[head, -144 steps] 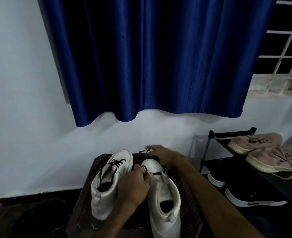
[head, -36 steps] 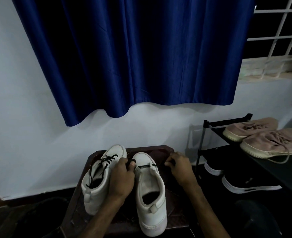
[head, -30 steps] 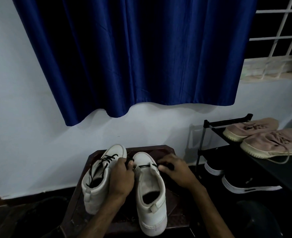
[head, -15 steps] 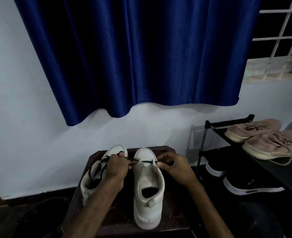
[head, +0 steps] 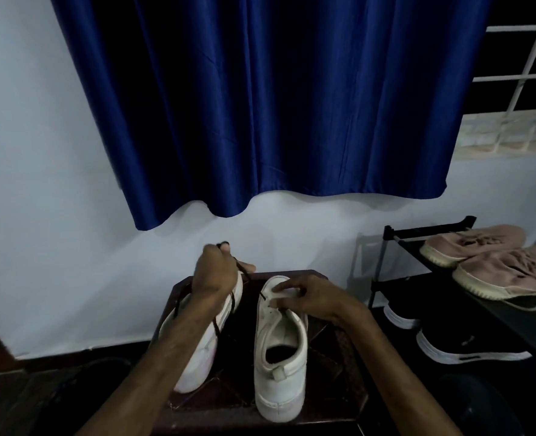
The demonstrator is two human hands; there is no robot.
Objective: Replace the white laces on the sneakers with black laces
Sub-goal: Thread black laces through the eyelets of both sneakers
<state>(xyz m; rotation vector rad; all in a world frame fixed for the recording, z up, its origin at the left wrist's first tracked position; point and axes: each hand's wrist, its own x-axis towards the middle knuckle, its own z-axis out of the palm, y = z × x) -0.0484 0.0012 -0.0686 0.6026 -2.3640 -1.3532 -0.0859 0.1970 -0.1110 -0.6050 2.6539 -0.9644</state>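
- A black lace (head: 244,272) is drawn taut from the lowest eyelets of the right sneaker (head: 279,385). Only that first row appears threaded, and the rows above it are judged undone.
- Black lacing is seen on the left sneaker (head: 197,357), so that shoe is taken as largely finished, though much of it is hidden by the forearm.
- No white laces are seen.
- The lace's end is pinched in the raised left hand (head: 214,275).
- The right sneaker's forepart is held by the right hand (head: 313,298), thumb on the toe and fingers curled at the eyelet flap.
- Both sneakers are stood side by side on a dark stool (head: 332,372), toes to the wall.
- Other shoes are kept on a shoe rack (head: 386,247) well to the right.
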